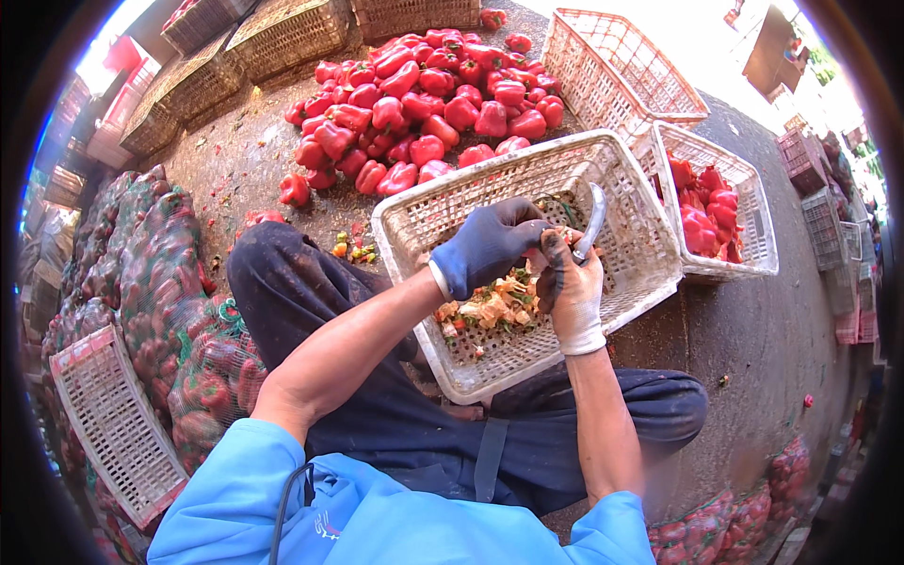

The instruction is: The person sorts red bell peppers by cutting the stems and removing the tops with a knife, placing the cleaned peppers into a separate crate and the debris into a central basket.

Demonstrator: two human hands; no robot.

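Observation:
My right hand (573, 294), in a white glove with darkened fingers, is closed around a curved knife (594, 218) whose bare blade points up and away. Beside it, my left hand (485, 247) wears a dark blue glove, its fingers pinched together against the right hand's fingertips. A small pale piece shows between the two hands, too covered to name. Both hands are over a dirty white plastic crate (477, 387) that rests tilted across my legs. Pepper scraps (497, 306), pale cores with green and red bits, lie on its slatted bottom.
A heap of red bell peppers (414, 104) lies on the ground ahead. To the right, a smaller crate (713, 271) holds red pepper pieces (708, 217); behind it stands another crate (617, 66). Full net sacks (202, 377) and a crate (118, 414) are on my left.

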